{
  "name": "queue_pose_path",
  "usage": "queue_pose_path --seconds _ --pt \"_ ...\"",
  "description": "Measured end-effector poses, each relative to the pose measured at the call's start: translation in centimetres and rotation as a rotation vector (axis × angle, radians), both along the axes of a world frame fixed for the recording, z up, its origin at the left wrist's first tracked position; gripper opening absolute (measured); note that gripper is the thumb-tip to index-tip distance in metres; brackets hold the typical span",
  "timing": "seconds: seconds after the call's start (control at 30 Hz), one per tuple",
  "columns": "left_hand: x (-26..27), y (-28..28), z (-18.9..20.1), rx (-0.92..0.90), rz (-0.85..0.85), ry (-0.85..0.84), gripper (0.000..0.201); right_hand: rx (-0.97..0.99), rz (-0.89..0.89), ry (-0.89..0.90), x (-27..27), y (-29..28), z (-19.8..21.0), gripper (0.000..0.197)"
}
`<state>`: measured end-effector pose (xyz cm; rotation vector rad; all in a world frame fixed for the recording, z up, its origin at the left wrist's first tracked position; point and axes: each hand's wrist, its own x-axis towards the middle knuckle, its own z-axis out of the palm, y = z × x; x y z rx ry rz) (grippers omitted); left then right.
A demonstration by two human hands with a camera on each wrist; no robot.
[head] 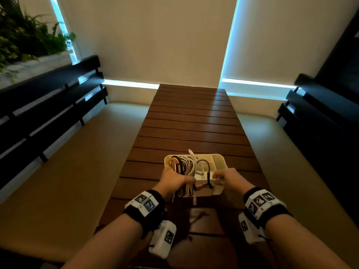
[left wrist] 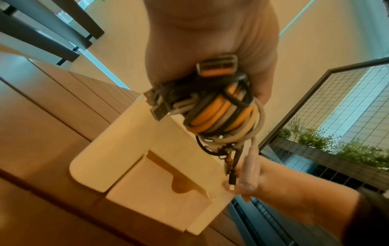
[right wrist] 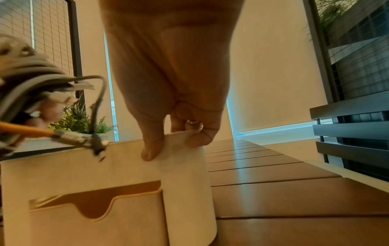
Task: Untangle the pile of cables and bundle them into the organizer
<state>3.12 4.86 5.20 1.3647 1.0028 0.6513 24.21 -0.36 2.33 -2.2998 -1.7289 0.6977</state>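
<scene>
A coiled bundle of orange, white and black cables is gripped in my left hand, over the left side of a cream plastic organizer on the slatted wooden table. Loose plug ends hang from the bundle toward the near rim. My right hand pinches the organizer's near right rim, thumb outside and fingers inside. The bundle's plugs show at the left of the right wrist view.
Cushioned benches with dark slatted backrests run along both sides of the table. Green plants stand at the far left. Pale blinds close off the far end. The organizer has several divided compartments on its right.
</scene>
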Motion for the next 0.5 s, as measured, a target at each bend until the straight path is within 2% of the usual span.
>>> queue_pose_path --seconds 0.07,0.17,0.23,0.3,0.37,0.43,0.5 --pt "0.3 -0.5 0.8 0.019 -0.037 -0.002 0.034 -0.019 -0.004 0.001 -0.9 -1.6 0.0 0.02" --pt "0.8 -1.2 1.7 0.006 -0.038 -0.012 0.035 -0.01 -0.062 -0.073 -2.2 -3.9 -0.5 0.026" --pt "1.1 -1.2 1.9 -0.033 -0.058 0.012 0.026 0.182 -0.139 -0.172 -3.2 -5.8 -1.3 0.036" --pt "1.2 -0.8 1.7 -0.106 -0.077 0.032 0.018 0.474 -0.284 -0.19 -4.6 -7.7 -2.2 0.043" --pt "1.3 -0.2 1.8 -0.158 -0.057 0.054 0.016 0.631 -0.434 -0.143 -6.0 -9.2 -3.4 0.032" --pt "1.4 0.1 1.8 -0.183 -0.045 0.095 0.031 0.55 -0.398 -0.103 -7.2 -10.1 -4.7 0.019" --pt "1.7 0.4 1.8 -0.189 -0.051 0.124 0.036 0.332 -0.202 -0.011 -8.4 -10.4 -5.7 0.024"
